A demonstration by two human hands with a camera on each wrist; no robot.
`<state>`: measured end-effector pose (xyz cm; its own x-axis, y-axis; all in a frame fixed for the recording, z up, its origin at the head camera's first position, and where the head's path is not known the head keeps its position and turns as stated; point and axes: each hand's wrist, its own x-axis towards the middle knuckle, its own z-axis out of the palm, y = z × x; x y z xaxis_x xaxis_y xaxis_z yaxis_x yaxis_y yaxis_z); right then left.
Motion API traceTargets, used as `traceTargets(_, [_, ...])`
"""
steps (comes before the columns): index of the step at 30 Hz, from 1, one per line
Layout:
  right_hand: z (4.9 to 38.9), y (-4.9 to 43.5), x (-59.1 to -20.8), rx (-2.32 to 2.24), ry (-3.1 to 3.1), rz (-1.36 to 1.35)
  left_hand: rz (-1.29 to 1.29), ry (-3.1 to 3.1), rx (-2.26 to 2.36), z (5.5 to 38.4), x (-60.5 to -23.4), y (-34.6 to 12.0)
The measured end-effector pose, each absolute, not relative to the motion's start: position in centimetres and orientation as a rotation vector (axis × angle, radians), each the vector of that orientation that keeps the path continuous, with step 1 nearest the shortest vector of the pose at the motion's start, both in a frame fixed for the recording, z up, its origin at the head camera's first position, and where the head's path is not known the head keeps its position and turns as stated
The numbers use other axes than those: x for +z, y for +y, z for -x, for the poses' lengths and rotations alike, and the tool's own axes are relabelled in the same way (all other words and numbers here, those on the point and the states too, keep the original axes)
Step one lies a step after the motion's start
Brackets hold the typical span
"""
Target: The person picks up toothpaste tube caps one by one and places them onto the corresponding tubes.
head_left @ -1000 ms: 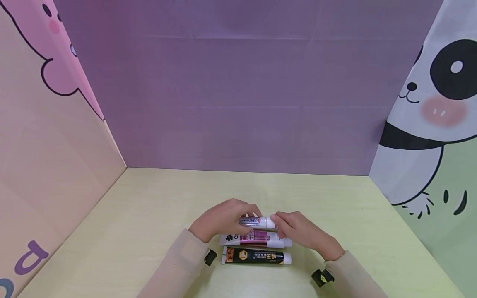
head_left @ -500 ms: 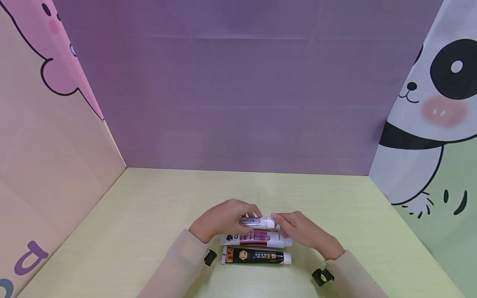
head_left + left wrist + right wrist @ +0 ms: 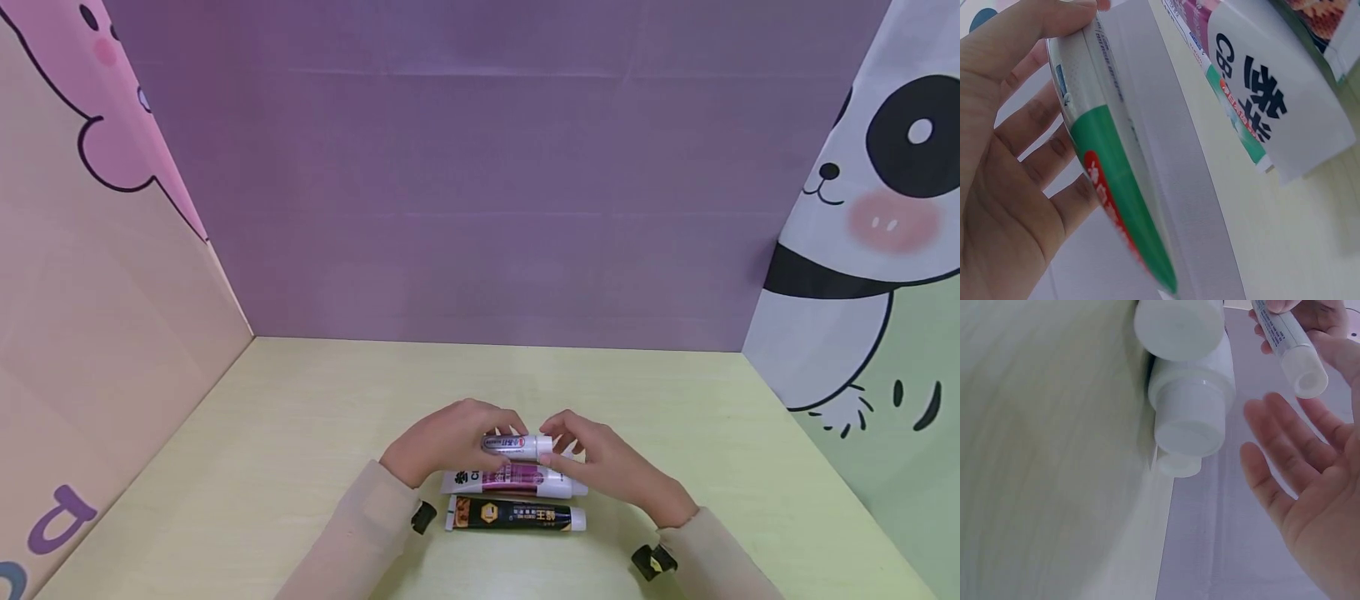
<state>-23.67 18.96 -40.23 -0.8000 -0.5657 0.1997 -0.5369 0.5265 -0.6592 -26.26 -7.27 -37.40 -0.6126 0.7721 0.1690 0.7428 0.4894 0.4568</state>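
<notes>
My left hand (image 3: pixel 457 437) holds a white toothpaste tube (image 3: pixel 516 447) between thumb and fingers, raised above the table. Its green and red tail end shows in the left wrist view. Beside the white cap (image 3: pixel 1307 376), my right hand (image 3: pixel 611 462) has its fingers and thumb spread apart. Whether the right thumb touches the cap is hard to tell. Below lie a white and purple toothpaste tube (image 3: pixel 517 481) and, nearer, a black one (image 3: pixel 513 514) with a white cap. A further tube (image 3: pixel 1232 109) with a green and red end lies behind the purple one, mostly hidden in the head view.
The pale wooden table (image 3: pixel 337 400) runs back to a purple wall (image 3: pixel 480 208). Side walls with cartoon prints stand left and right. A black wrist device (image 3: pixel 654 562) sits by the right sleeve, another (image 3: pixel 423 517) by the left.
The right hand's fingers and thumb, earlier closed about the cap end of the held tube, have spread apart. The left hand and the tubes stay in about the same place.
</notes>
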Motion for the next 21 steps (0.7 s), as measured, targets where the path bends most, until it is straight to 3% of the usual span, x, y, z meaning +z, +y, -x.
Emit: traceTargets(21, [23.90, 18.49, -40.67, -1.250, 2.718, 1.201, -1.384, 2.650, 0.809, 26.46, -37.57, -7.37])
